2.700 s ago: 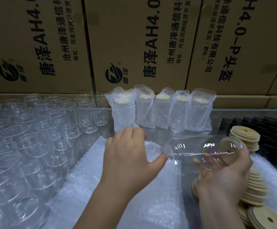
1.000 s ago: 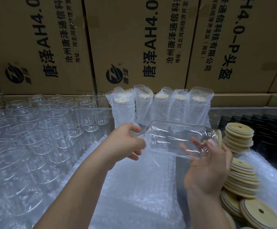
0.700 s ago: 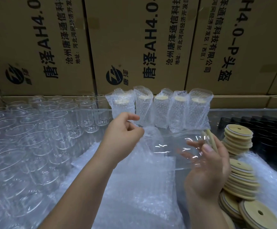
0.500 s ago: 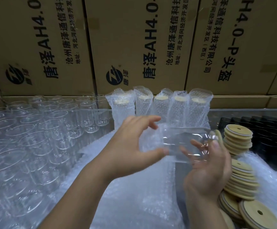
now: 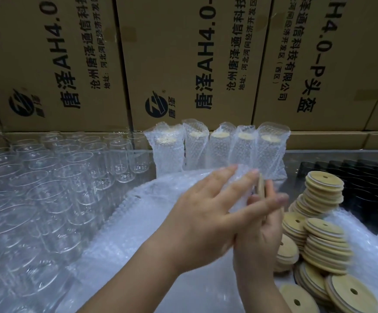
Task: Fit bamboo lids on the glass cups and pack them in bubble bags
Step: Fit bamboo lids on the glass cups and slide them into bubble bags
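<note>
I see the left hand (image 5: 201, 213) laid on the bubble bag (image 5: 240, 188), fingers straight and spread. The right hand (image 5: 258, 240) curls round the bag's end, where the bamboo lid (image 5: 261, 187) shows edge-on beside its fingertips. I cannot make out the glass inside. Five bagged cups (image 5: 217, 147) stand just behind, lid stacks (image 5: 323, 240) to the right and bare glass cups (image 5: 70, 177) to the left. The cartons (image 5: 183, 64) read "唐泽 AH4.0".

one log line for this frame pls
stage: bagging | left hand flat on bubble bag, cup hidden inside | right hand holds bamboo lid end | packed cups: five upright at back
</note>
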